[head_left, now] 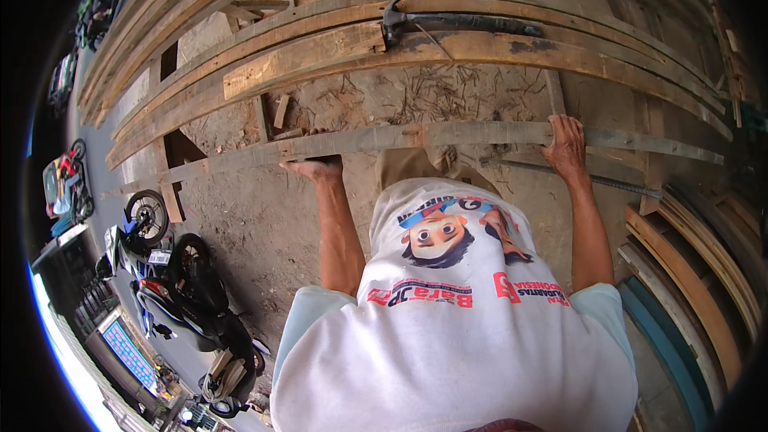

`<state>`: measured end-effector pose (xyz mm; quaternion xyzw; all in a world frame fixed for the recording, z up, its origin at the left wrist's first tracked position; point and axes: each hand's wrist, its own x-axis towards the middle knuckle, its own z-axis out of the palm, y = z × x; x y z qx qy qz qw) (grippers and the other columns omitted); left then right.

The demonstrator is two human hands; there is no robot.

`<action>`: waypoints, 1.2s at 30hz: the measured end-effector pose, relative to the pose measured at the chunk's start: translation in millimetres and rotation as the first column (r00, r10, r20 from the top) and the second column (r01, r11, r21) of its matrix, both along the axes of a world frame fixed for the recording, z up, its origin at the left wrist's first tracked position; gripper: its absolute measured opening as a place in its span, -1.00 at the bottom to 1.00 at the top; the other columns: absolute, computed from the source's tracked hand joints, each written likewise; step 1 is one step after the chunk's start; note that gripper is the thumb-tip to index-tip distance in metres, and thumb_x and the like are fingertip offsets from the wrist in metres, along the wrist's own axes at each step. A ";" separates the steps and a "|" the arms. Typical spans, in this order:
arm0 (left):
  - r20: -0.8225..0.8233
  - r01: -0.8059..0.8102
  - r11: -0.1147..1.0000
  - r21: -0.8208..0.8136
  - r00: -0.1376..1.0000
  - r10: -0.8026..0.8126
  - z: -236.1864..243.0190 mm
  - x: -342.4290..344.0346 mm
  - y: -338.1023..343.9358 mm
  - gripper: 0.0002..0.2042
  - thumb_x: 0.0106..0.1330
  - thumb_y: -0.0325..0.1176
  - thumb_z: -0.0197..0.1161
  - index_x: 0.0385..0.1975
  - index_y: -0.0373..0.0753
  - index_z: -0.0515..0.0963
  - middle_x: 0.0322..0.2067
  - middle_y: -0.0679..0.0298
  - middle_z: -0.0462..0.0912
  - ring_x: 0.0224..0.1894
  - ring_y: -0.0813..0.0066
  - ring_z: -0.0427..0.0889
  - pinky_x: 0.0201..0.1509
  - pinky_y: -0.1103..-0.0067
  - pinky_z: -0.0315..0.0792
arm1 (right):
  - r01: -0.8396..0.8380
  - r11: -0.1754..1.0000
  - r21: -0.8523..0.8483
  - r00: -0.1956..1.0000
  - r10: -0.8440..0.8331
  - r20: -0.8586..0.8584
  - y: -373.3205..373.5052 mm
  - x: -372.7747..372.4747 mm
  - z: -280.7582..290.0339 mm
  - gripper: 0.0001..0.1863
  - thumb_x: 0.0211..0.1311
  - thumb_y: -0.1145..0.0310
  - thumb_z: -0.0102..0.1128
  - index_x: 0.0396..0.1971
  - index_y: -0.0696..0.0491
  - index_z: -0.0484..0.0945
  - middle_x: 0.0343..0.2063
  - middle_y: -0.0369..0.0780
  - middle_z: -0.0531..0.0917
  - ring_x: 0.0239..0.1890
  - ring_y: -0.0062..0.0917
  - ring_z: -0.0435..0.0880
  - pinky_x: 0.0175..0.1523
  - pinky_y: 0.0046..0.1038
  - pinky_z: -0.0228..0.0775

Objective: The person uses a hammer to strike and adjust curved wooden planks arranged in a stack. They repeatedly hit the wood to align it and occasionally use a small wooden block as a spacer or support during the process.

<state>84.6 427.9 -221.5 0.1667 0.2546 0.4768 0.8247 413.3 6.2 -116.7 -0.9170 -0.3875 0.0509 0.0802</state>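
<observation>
A long, thin wooden plank [384, 139] spans in front of my body from left to right. Under its near edge, my left hand [318, 168] holds it, the fingers partly hidden beneath the wood. My right hand [566, 144] is closed round the plank farther right, with its fingers over the top. Beyond it, a claw hammer [472, 24] with a dark handle lies across wooden beams. Near the hammer head is a shorter wooden board [304, 60], and a thin nail or stick [434, 42] lies against the beams.
Long beams [576, 52] run across a wooden frame at the far side. Wood scraps and chips [344, 104] litter the floor. A metal rod [592, 178] lies right of my legs. Stacked boards [688, 288] stand at the right, and a parked motorcycle [184, 288] at the left.
</observation>
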 end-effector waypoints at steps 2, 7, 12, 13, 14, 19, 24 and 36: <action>-0.289 -0.223 0.946 -0.234 0.945 0.151 24.5 2.6 -8.7 -0.12 0.39 0.53 -0.48 0.15 -0.09 0.54 0.04 0.09 0.65 0.08 0.10 0.65 0.19 0.19 0.59 | -0.009 1.000 -0.004 1.000 0.009 -0.010 -9.9 -4.8 2.9 -0.23 -0.20 0.17 0.74 0.03 0.08 0.49 -0.03 -0.08 0.62 0.17 -0.12 0.56 0.36 -0.05 0.29; -0.395 -0.287 0.892 -0.348 0.908 0.138 37.2 -27.4 -43.1 -0.28 0.49 0.31 -0.03 0.16 -0.37 0.38 0.07 0.03 0.52 0.07 0.06 0.59 0.24 0.17 0.57 | -0.028 0.999 0.033 0.999 0.027 0.031 -24.5 -0.2 10.1 -0.22 -0.20 0.07 0.73 0.03 0.08 0.52 -0.04 -0.08 0.63 0.16 -0.16 0.57 0.38 -0.06 0.26; -0.403 -0.120 0.951 -0.284 0.915 -0.005 50.4 -25.2 -58.2 -0.13 0.35 0.45 0.07 0.30 -0.29 0.29 0.13 0.04 0.49 0.18 0.10 0.51 0.35 0.18 0.46 | -0.059 0.997 0.042 0.997 0.061 -0.050 -23.3 -1.4 43.6 -0.27 -0.03 -0.06 0.63 0.02 0.11 0.54 -0.08 -0.05 0.64 0.09 -0.16 0.61 0.28 -0.10 0.36; -0.450 -0.063 0.972 -0.227 0.892 -0.047 50.9 -26.9 -55.0 -0.10 0.33 0.47 0.08 0.36 -0.26 0.25 0.15 0.03 0.47 0.20 0.10 0.49 0.37 0.17 0.44 | -0.015 0.994 0.110 0.988 0.032 -0.152 -15.3 -1.9 47.7 -0.28 0.03 -0.08 0.58 0.03 0.13 0.54 -0.09 -0.04 0.64 0.05 -0.15 0.62 0.23 -0.11 0.41; -0.461 -0.058 0.979 -0.195 0.886 -0.040 52.8 -24.4 -53.2 -0.12 0.34 0.46 0.08 0.34 -0.25 0.28 0.17 0.05 0.47 0.22 0.10 0.49 0.38 0.18 0.42 | 0.041 0.985 0.169 0.968 0.002 -0.251 -6.1 -1.8 50.6 -0.29 0.09 -0.10 0.54 0.03 0.14 0.54 -0.09 -0.03 0.64 0.02 -0.14 0.63 0.17 -0.12 0.45; -0.545 0.020 0.991 -0.131 0.833 -0.089 48.5 -42.8 -39.2 -0.11 0.33 0.49 0.05 0.42 -0.15 0.29 0.32 0.09 0.44 0.32 0.12 0.46 0.42 0.20 0.34 | 0.063 0.957 0.282 0.978 -0.003 -0.208 76.2 -4.1 64.6 -0.41 0.36 -0.04 0.33 0.08 0.19 0.53 -0.06 0.02 0.64 -0.04 -0.08 0.67 0.03 -0.10 0.55; -0.697 0.305 0.948 -0.088 0.661 -0.277 41.6 -64.5 -9.0 -0.01 0.33 0.54 -0.05 0.45 -0.29 0.24 0.30 -0.01 0.48 0.30 0.11 0.50 0.41 0.19 0.34 | -0.151 0.918 0.367 0.988 0.129 0.083 194.7 38.4 26.7 -0.50 0.47 0.13 0.22 0.29 0.04 0.47 0.16 -0.01 0.59 0.22 -0.07 0.57 0.27 -0.08 0.49; -0.777 0.515 0.851 -0.102 0.493 -0.391 35.5 -128.9 55.3 -0.04 0.37 0.49 -0.03 0.18 -0.52 0.39 0.01 -0.14 0.67 0.08 0.12 0.70 0.20 0.32 0.56 | -0.385 0.894 -0.227 0.913 0.333 -0.237 358.8 37.5 -7.1 -0.55 0.47 0.25 0.16 0.26 0.08 0.43 0.23 0.03 0.52 0.26 0.02 0.49 0.27 0.01 0.38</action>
